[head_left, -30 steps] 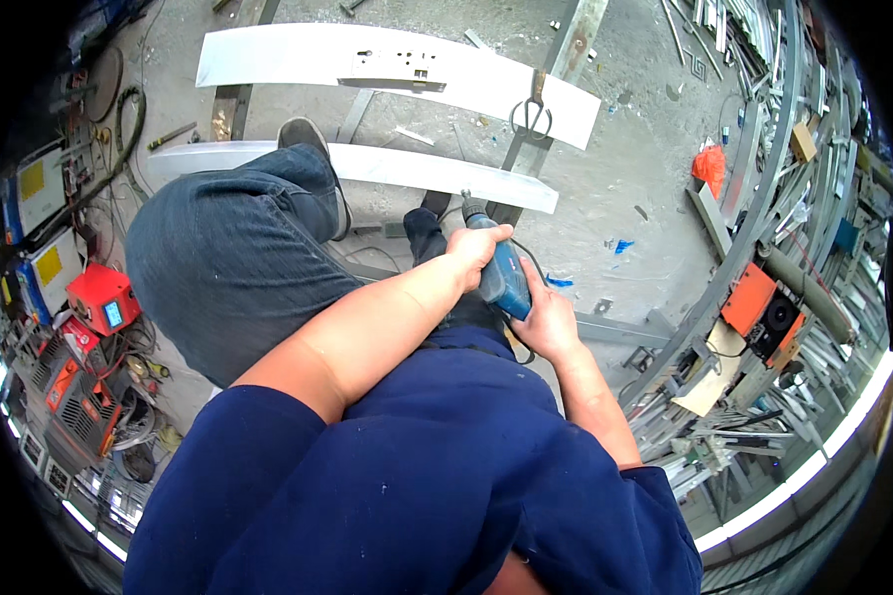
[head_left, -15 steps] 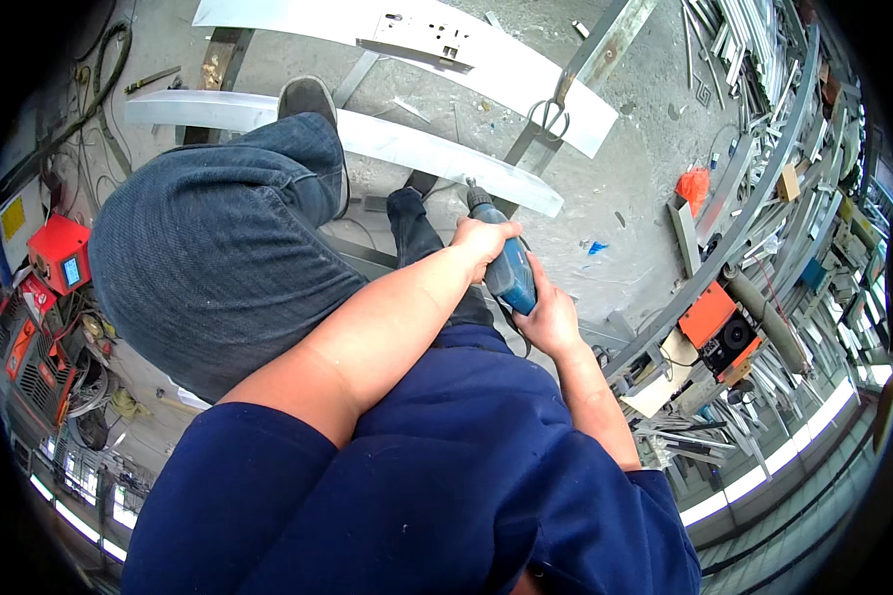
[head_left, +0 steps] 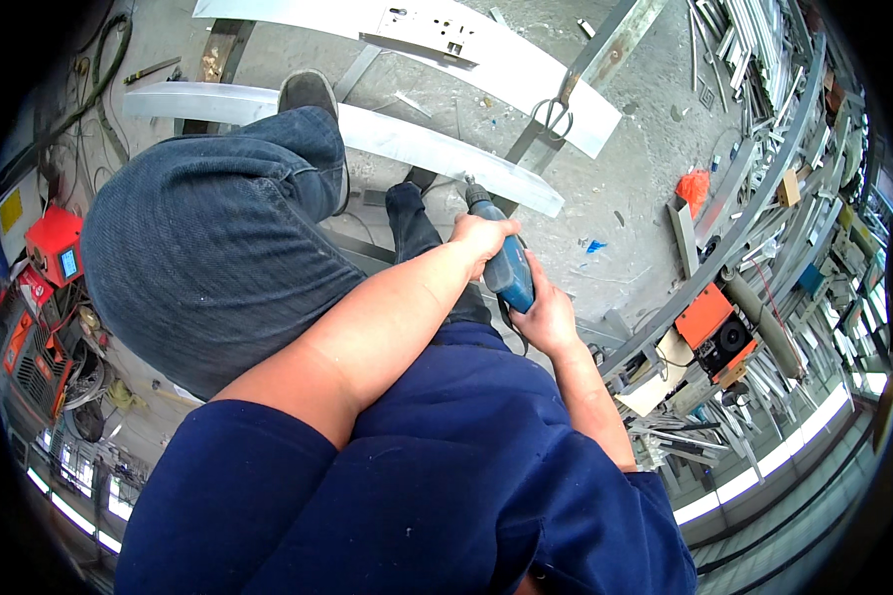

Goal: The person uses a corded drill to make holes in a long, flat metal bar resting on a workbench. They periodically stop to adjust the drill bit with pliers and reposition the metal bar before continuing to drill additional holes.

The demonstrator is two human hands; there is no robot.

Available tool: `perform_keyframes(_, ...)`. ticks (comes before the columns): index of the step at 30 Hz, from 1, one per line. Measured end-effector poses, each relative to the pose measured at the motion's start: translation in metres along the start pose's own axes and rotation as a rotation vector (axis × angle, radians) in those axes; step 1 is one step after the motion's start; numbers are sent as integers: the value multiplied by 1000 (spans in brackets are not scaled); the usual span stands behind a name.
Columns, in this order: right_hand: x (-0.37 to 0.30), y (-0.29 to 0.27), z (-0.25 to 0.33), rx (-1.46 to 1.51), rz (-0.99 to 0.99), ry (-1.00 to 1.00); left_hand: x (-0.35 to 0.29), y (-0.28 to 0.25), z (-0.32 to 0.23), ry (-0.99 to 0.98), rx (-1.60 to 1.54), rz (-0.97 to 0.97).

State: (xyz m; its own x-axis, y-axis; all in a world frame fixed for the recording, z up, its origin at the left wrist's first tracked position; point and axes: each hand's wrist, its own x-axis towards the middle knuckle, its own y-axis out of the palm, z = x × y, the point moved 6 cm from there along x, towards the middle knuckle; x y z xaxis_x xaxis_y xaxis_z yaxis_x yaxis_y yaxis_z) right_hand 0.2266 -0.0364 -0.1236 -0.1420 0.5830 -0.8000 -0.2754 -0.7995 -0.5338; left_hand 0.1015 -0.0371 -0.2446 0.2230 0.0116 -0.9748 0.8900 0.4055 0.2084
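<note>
drill (head_left: 509, 271) faces edge of bar (head_left: 432, 146), floor (head_left: 645, 183) stretching rightward.

room right of drill (head_left: 511, 270), pale bar (head_left: 407, 137) ahead, bent knee (head_left: 154, 253) left

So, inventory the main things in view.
power drill: 1, blue, in both hands
cutout panel: 1, white, top centre
long bar: 1, white, nearer than the panel
scissors: 1, dark, on the panel's right end
support beams: at least 2, grey, beneath the panel
screened box: 1, red, left
machine: 1, orange, right
crumpled bag: 1, orange, right
metal strips: uncountable, grey, right
hose: 1, dark, upper left
left hand: 1, bare, drill's front
right hand: 1, bare, drill's rear
jeans: 1 pair, blue, centre-left
shoes: 2, dark, near the bar
shirt: 1, navy, bottom
</note>
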Motion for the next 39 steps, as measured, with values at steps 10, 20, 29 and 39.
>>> perform_keyframes(10, 2, -4, 8, -43, 29, 5, 16, -2, 7, 18, 16, 0)
perform_keyframes(20, 2, -6, 9, -12, 23, 22, 7, -2, -1, 30, 18, 12)
perform_keyframes(29, 28, -50, 52, -171, 105, 38, -6, 4, -21, -234, -202, 237)
perform_keyframes(39, 55, -77, 78, -340, 227, 46, -20, -1, -50, -253, -148, 299)
